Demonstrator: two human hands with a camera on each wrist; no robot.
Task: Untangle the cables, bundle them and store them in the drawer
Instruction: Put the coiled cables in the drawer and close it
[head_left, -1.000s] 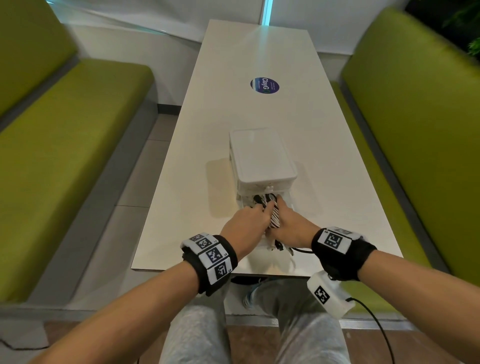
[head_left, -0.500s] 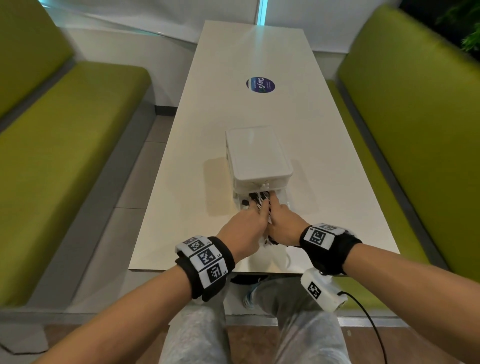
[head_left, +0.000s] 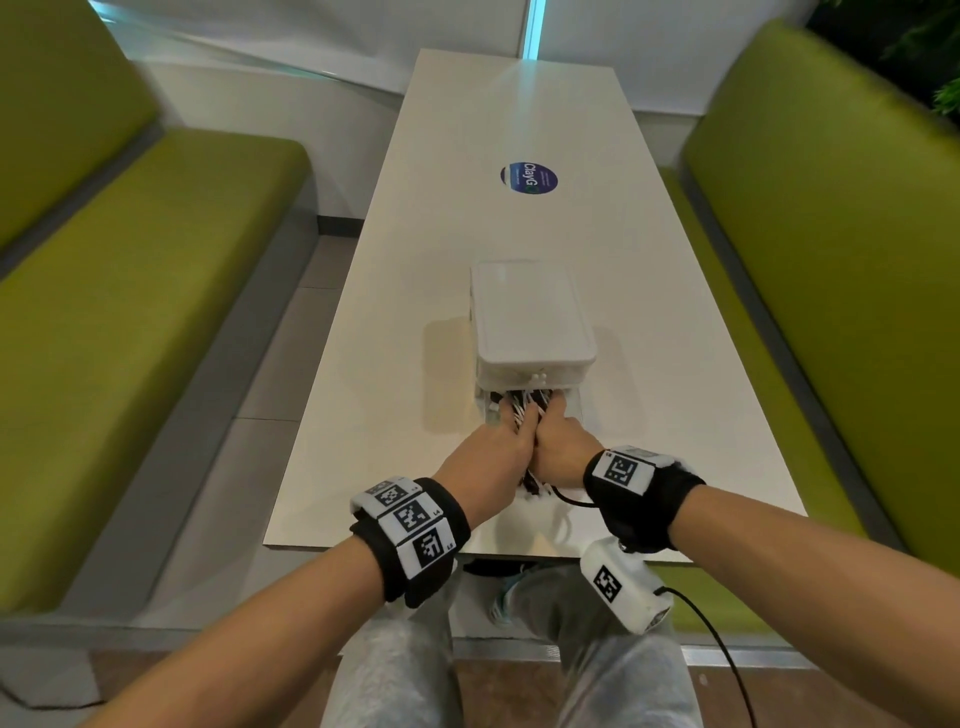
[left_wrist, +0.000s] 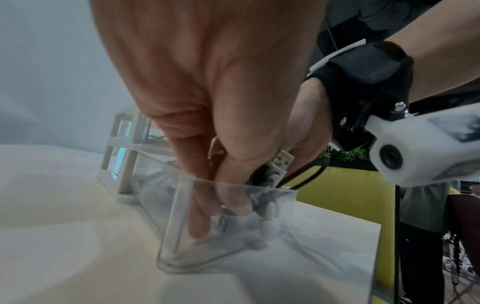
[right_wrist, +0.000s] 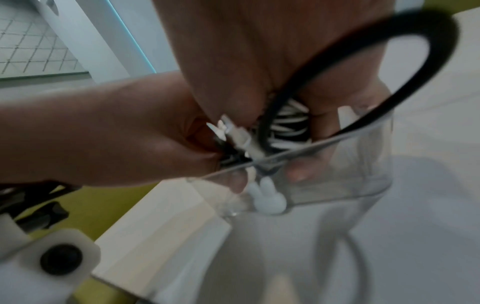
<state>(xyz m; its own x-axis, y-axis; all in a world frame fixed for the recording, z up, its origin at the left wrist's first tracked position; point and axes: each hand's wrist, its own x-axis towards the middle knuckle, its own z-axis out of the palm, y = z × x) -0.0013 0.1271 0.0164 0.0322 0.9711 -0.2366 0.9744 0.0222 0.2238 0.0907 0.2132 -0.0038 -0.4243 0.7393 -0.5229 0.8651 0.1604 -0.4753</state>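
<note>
- Cable bundle (head_left: 525, 415), black and white, wound: lay part inside the open clear drawer (left_wrist: 228, 222), pressed between both hands; USB plug (left_wrist: 281, 162) stuck up above the drawer rim.
- Black cable loop (right_wrist: 389, 61): arched out over the drawer's front wall.
- Left hand (head_left: 488, 460): fingers curled down onto the bundle, gripping it.
- Right hand (head_left: 563, 452): fingers curled round the bundle's other side, touching the left hand.
- Drawer unit (head_left: 530, 322), white: stood mid-table, bottom drawer pulled toward the person.
- Table (head_left: 415, 312), white; round blue sticker (head_left: 529, 178) beyond the unit.
- Green benches (head_left: 130, 312) on both sides.
</note>
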